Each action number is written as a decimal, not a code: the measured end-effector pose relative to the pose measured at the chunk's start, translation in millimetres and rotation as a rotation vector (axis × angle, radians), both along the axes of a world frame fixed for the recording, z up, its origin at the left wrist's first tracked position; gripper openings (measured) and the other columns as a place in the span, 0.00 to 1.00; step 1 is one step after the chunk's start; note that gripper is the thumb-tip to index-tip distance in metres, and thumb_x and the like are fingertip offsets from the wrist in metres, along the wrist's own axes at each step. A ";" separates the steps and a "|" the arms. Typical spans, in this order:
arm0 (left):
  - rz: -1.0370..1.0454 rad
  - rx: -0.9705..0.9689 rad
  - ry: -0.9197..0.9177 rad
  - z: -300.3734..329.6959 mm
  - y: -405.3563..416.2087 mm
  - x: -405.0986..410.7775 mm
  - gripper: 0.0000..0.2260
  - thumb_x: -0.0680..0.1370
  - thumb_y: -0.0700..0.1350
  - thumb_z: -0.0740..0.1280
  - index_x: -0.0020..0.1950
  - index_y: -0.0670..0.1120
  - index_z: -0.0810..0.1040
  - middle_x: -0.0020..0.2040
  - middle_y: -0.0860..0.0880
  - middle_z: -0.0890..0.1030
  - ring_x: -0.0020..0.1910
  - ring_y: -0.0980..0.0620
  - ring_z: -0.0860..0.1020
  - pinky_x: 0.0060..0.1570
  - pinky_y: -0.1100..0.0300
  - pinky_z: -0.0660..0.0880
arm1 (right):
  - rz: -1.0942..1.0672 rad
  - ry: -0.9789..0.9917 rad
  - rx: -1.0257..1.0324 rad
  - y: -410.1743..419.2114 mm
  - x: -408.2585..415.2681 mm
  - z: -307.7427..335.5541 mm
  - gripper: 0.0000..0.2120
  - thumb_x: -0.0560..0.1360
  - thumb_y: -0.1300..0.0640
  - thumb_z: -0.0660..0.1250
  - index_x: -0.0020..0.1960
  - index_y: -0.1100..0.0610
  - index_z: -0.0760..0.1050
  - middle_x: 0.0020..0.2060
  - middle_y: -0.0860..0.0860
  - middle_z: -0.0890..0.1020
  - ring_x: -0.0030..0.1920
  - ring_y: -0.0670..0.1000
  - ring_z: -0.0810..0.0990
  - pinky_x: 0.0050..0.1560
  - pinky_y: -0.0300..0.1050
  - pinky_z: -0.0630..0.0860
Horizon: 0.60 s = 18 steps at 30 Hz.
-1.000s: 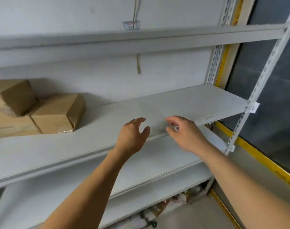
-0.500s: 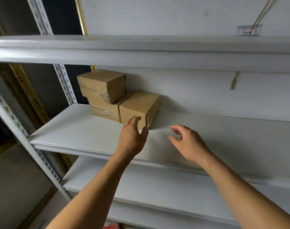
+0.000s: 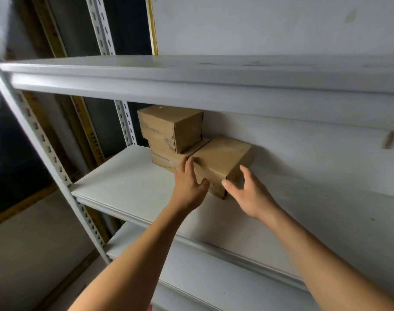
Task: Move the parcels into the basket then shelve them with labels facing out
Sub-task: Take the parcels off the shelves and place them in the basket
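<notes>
While both my arms reach up toward the middle shelf [image 3: 128, 185], my hands sit on either side of the nearest parcel [image 3: 223, 162], a plain brown cardboard box lying on the shelf board close to the back wall [image 3: 304, 153]. My left hand [image 3: 189, 187] is spread, fingers straight and laid against the box's left front face, the thumb pointing right along its lower edge. My right hand [image 3: 247, 194] is also spread and relaxed, thumb near the box's front corner, the fingers reaching toward its shaded right side; I cannot tell whether those fingertips actually touch the cardboard. Neither hand has curled round anything.

Just to the left of this box, and touching it, stand two more parcels in a stack: a lower box [image 3: 167, 158] flat on the shelf and an upper box [image 3: 169, 129] resting on top of it, turned slightly so one corner faces me. Worn tape strips show on their front faces. I can make out no label on any of the three from here.

Above them runs the upper shelf [image 3: 191, 79], pale grey like the rest of the rack, and below my forearms a lower shelf [image 3: 214, 272] shows. Perforated metal uprights [image 3: 124, 124] stand at the left end of the rack, with a dark panel and a yellow strip [image 3: 151, 25] behind them. A small tan tab [image 3: 389, 140] hangs on the wall at the right.
</notes>
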<state>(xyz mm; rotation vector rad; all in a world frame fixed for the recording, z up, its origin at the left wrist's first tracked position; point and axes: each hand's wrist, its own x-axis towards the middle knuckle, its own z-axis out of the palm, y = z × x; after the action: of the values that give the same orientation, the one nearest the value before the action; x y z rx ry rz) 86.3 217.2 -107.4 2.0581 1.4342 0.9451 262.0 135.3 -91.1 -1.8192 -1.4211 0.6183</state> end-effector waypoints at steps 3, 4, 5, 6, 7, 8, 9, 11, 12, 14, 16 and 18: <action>-0.034 -0.027 -0.109 -6.2 2.6 0.5 0.35 0.77 0.51 0.69 0.83 0.47 0.61 0.78 0.46 0.64 0.76 0.45 0.67 0.75 0.51 0.67 | -0.057 0.097 0.020 8.8 3.5 -8.2 0.45 0.79 0.34 0.68 0.86 0.52 0.53 0.81 0.51 0.65 0.81 0.53 0.65 0.78 0.48 0.63; -0.052 -0.033 -0.154 -6.3 1.9 1.1 0.34 0.76 0.52 0.68 0.82 0.48 0.63 0.75 0.47 0.67 0.73 0.46 0.70 0.71 0.50 0.72 | -0.086 0.133 0.042 10.7 6.0 -10.4 0.47 0.76 0.31 0.69 0.85 0.51 0.55 0.79 0.49 0.69 0.79 0.53 0.68 0.78 0.50 0.65; -0.076 -0.035 -0.197 -6.2 0.1 2.7 0.33 0.76 0.53 0.67 0.80 0.49 0.65 0.73 0.48 0.70 0.69 0.49 0.74 0.67 0.53 0.74 | -0.119 0.161 0.063 12.1 8.9 -12.5 0.48 0.75 0.29 0.69 0.85 0.50 0.56 0.77 0.48 0.71 0.78 0.53 0.70 0.77 0.51 0.68; -0.095 -0.040 -0.227 -5.6 -2.3 4.7 0.31 0.77 0.54 0.66 0.80 0.49 0.67 0.71 0.48 0.72 0.66 0.51 0.76 0.64 0.55 0.75 | -0.157 0.176 0.070 12.1 11.0 -12.5 0.48 0.75 0.29 0.69 0.85 0.51 0.56 0.76 0.48 0.71 0.76 0.52 0.71 0.76 0.51 0.69; -0.112 -0.038 -0.243 -5.1 -3.7 7.6 0.29 0.80 0.54 0.66 0.80 0.49 0.67 0.71 0.48 0.72 0.65 0.52 0.77 0.64 0.55 0.76 | -0.200 0.196 0.082 13.2 12.9 -12.5 0.46 0.76 0.31 0.69 0.84 0.52 0.57 0.76 0.49 0.72 0.75 0.52 0.72 0.74 0.49 0.69; -0.119 -0.042 -0.239 -5.0 -3.1 10.2 0.28 0.83 0.55 0.65 0.81 0.48 0.66 0.73 0.47 0.72 0.66 0.52 0.77 0.65 0.54 0.76 | -0.243 0.219 0.099 13.6 14.2 -12.2 0.42 0.78 0.33 0.69 0.83 0.53 0.60 0.75 0.51 0.73 0.72 0.52 0.74 0.70 0.46 0.70; -0.126 -0.051 -0.223 -4.1 -0.9 12.8 0.27 0.85 0.57 0.64 0.81 0.47 0.67 0.73 0.47 0.72 0.67 0.50 0.77 0.67 0.52 0.75 | -0.283 0.251 0.115 15.2 14.9 -13.4 0.37 0.79 0.35 0.69 0.81 0.54 0.64 0.72 0.51 0.76 0.67 0.51 0.76 0.65 0.45 0.71; -0.153 -0.107 -0.196 -3.6 7.3 16.8 0.24 0.86 0.60 0.60 0.76 0.45 0.71 0.69 0.47 0.76 0.67 0.46 0.76 0.65 0.53 0.73 | -0.341 0.297 0.116 18.4 13.9 -17.3 0.29 0.80 0.38 0.69 0.74 0.53 0.72 0.66 0.51 0.80 0.61 0.51 0.79 0.62 0.46 0.74; -0.181 -0.156 -0.210 -2.7 9.8 17.8 0.23 0.86 0.61 0.59 0.72 0.46 0.73 0.66 0.49 0.78 0.65 0.46 0.77 0.62 0.53 0.73 | -0.354 0.307 0.107 18.9 12.6 -19.6 0.27 0.80 0.37 0.69 0.72 0.53 0.75 0.64 0.51 0.82 0.62 0.52 0.80 0.63 0.48 0.76; -0.229 -0.234 -0.256 -2.6 12.2 18.7 0.21 0.86 0.62 0.57 0.70 0.49 0.76 0.61 0.53 0.80 0.61 0.47 0.79 0.60 0.52 0.76 | -0.365 0.331 0.096 18.1 10.0 -23.7 0.30 0.76 0.33 0.69 0.69 0.51 0.78 0.62 0.49 0.84 0.63 0.52 0.81 0.68 0.52 0.77; -0.238 -0.250 -0.284 -5.2 13.9 19.0 0.19 0.86 0.61 0.57 0.67 0.51 0.77 0.59 0.51 0.81 0.59 0.46 0.80 0.61 0.48 0.78 | -0.380 0.373 0.118 16.2 11.6 -29.0 0.33 0.69 0.29 0.69 0.65 0.49 0.80 0.59 0.45 0.86 0.61 0.49 0.83 0.68 0.56 0.78; -0.249 -0.261 -0.315 -6.6 14.5 19.0 0.16 0.86 0.59 0.58 0.66 0.52 0.77 0.58 0.51 0.82 0.58 0.45 0.80 0.62 0.47 0.78 | -0.397 0.412 0.155 10.3 10.7 -32.2 0.33 0.66 0.29 0.69 0.63 0.48 0.81 0.57 0.43 0.87 0.59 0.47 0.84 0.68 0.57 0.78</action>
<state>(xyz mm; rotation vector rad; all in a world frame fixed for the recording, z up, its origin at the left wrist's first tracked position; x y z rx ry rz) 105.3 231.7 -114.0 1.7551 1.0490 0.8790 272.7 145.6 -123.3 -1.6666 -0.7863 0.6111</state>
